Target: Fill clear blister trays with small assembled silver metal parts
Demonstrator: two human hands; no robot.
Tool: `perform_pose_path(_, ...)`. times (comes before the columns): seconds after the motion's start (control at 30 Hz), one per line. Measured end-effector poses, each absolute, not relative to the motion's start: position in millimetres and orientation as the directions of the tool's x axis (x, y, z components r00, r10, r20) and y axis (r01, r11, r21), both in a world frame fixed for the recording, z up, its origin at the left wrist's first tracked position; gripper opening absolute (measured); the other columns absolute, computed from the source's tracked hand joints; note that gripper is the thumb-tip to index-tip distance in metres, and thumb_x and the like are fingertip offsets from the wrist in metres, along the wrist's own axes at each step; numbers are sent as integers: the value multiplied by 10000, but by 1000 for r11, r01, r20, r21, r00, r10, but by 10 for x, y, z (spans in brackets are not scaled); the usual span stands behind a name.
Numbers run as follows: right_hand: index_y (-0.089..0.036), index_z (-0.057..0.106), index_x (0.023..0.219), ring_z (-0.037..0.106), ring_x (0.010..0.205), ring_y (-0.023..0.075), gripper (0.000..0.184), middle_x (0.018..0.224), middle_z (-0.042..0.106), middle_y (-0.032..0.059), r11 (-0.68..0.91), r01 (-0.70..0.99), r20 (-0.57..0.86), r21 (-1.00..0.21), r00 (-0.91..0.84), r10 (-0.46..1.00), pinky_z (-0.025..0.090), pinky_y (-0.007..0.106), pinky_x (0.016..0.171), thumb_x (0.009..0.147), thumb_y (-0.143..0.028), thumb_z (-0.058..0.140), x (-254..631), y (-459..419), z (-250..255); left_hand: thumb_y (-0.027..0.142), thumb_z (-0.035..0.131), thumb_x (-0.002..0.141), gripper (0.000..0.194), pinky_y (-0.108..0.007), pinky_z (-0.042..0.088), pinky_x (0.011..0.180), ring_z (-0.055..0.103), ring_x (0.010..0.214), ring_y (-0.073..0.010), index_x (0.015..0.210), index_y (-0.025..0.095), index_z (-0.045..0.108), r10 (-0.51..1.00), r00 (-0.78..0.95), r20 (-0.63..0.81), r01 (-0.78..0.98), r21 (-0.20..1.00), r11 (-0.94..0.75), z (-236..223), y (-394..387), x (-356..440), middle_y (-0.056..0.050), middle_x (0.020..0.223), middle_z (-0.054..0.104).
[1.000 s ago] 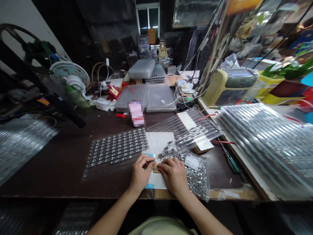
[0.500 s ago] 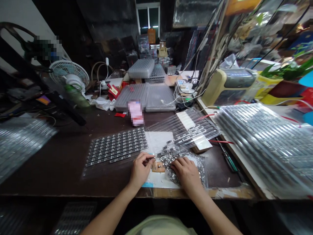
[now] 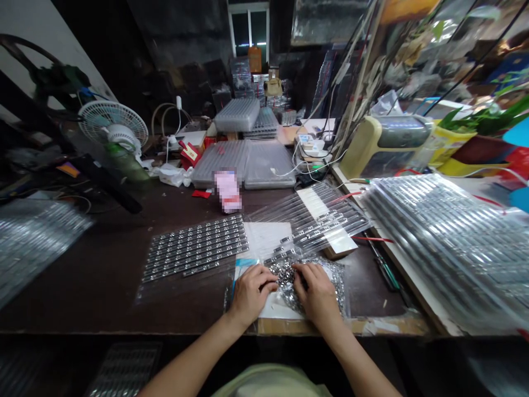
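Small shiny metal parts (image 3: 285, 273) lie in a loose heap on a clear plastic bag in front of me. My left hand (image 3: 252, 290) is at the heap's left edge, thumb and forefinger pinched together; whatever they hold is too small to make out. On the heap's right side rests my right hand (image 3: 317, 286), its fingers curled down among the parts, their grip hidden. Left of the hands lies a clear tray (image 3: 198, 245) with rows of dark and silver strips. Behind the heap, another ribbed clear tray (image 3: 306, 220), partly filled with such strips, leans on a box.
A green-handled screwdriver (image 3: 386, 270) lies right of the heap. Stacked filled trays (image 3: 446, 237) stand at the right, and more trays (image 3: 41, 237) at the far left. Flat clear cases (image 3: 270, 165) and a white fan (image 3: 113, 127) are at the back.
My left hand has moved right and slightly toward me, to the heap, and now covers the spot where a small wooden block showed. My right hand has shifted only slightly.
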State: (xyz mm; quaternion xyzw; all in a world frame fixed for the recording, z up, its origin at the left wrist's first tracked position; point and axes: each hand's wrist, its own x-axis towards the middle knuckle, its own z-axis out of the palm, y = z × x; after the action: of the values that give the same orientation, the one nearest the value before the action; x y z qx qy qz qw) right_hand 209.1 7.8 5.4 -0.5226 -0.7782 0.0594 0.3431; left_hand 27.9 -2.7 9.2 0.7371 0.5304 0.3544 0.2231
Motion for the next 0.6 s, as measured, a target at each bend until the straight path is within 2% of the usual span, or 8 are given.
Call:
perform_pose_path(0.4, -205, 626, 934, 565, 799, 173, 201, 856, 654, 45, 465, 746, 452, -477, -245, 858, 430, 296, 730, 923, -208, 425, 2071, 60, 104, 164, 647, 790, 110, -306, 487, 750, 613, 798, -174, 830, 230, 724, 944, 166, 285, 589, 739, -327, 106, 8, 243, -32, 821, 684)
perform_pose_path(0.47, -212, 632, 873, 571, 766, 161, 174, 813, 658, 28, 464, 733, 420, -498, -264, 868, 413, 281, 705, 916, -232, 464, 2023, 42, 129, 190, 637, 803, 113, -316, 471, 763, 600, 822, -183, 859, 236, 723, 943, 106, 315, 648, 697, -306, 141, 69, 119, -35, 830, 679)
perform_pose_path(0.6, -231, 649, 787, 554, 740, 157, 105, 751, 656, -3, 447, 737, 341, -507, -304, 889, 349, 285, 683, 860, -284, 594, 1840, 5, 159, 255, 656, 787, 86, -360, 414, 787, 558, 858, -217, 837, 263, 725, 925, -32, 378, 844, 506, -177, 171, 193, -285, -33, 866, 657)
